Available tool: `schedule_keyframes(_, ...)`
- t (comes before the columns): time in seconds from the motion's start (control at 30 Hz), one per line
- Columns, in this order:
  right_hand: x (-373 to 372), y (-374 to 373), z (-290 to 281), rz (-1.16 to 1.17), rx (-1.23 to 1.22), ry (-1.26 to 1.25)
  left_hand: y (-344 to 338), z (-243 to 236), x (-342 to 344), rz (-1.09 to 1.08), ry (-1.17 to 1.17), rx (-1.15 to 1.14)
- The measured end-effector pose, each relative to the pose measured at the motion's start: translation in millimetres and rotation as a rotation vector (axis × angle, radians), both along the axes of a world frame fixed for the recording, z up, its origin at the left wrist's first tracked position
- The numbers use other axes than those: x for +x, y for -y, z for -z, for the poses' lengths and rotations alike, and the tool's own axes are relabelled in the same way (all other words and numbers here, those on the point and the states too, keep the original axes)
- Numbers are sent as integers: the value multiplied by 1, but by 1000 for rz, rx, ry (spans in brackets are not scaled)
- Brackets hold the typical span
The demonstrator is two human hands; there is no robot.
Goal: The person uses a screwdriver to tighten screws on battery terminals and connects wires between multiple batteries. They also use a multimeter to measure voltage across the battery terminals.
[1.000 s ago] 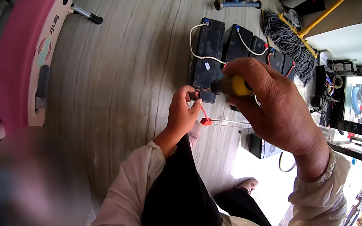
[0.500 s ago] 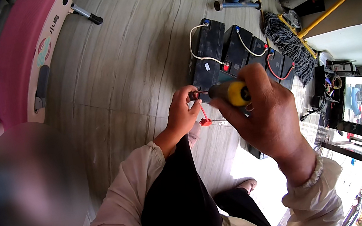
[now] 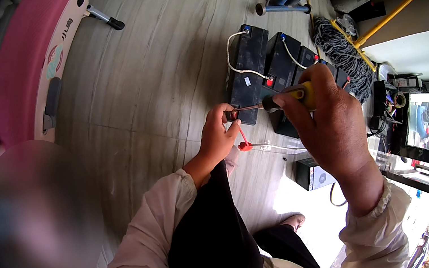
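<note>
The right hand point(image 3: 328, 125) grips a yellow screwdriver point(image 3: 277, 101) whose tip meets a small part with a red wire point(image 3: 243, 143) pinched in the left hand point(image 3: 218, 136), above the black batteries point(image 3: 257, 66).

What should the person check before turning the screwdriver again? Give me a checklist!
1. Right hand grips the yellow screwdriver handle: ok, fingers wrap it.
2. Screwdriver tip sits in the small part pinched by the left hand: cannot tell, the fingers hide the tip.
3. Left fingers are out of the tip's way: not ok, they sit right at the tip.
4. Red wire end hangs free below the left hand: ok, it is not tangled in the shaft.
5. Black batteries on the floor are apart from the hands: ok, they lie beyond them with white wires attached.
</note>
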State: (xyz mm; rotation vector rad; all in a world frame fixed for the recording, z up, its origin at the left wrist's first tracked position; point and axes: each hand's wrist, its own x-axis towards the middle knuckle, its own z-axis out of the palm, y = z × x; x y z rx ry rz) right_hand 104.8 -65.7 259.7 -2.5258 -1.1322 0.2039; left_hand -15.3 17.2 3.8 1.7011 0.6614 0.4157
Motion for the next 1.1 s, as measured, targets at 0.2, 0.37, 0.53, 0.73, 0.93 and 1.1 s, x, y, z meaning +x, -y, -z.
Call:
schedule_keyframes(0.2,-4,1,1,-190,93,30,1,6,-3,-40,-24,4)
schedule_keyframes(0.37,-6,-5,-1,-117,39,38,1,4,-2,-15,-53,6)
schedule_keyframes(0.53,-6,3,7,-206,164,-12,3,6,0,-43,21,12)
schedule_keyframes(0.73,-7,-3,-2,-62,36,-39,1,10,-4,-54,7,30)
schedule_keyframes(0.93,-1,4,1,-275,124,15,3,14,-1,-60,48,21)
schedule_keyframes(1.1,-11,-11,-1,-156,12,57,1,6,-3,-48,16,27)
